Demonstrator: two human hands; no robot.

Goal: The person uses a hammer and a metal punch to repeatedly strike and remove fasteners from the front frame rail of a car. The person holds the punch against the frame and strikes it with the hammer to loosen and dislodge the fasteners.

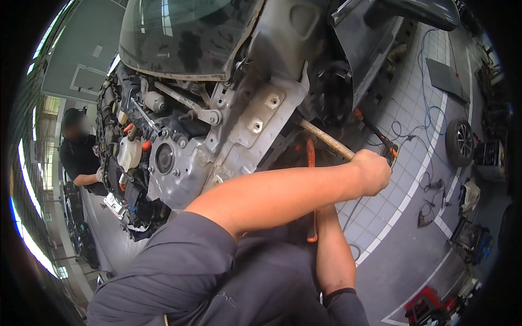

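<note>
My left arm (272,198) reaches across to the right. Closed in a fist, my left hand (372,171) grips a wooden handle (329,140). The handle's far end disappears behind the grey metal panel (261,114) of a stripped car body, so the tool's head is hidden. My right hand (326,211) lies beneath my left forearm; only the part by the wrist shows, and its fingers are hidden. Right beside it runs an orange-red bar (312,228), which passes under the left forearm and shows again above it. Whether the right hand grips this bar cannot be seen.
Exposed engine parts (163,157) fill the car's open front, where another person (81,152) stands. An open door (375,51) hangs at the upper right. Hoses (424,103), a wheel (460,142) and a red tool case (423,305) lie on the floor at right.
</note>
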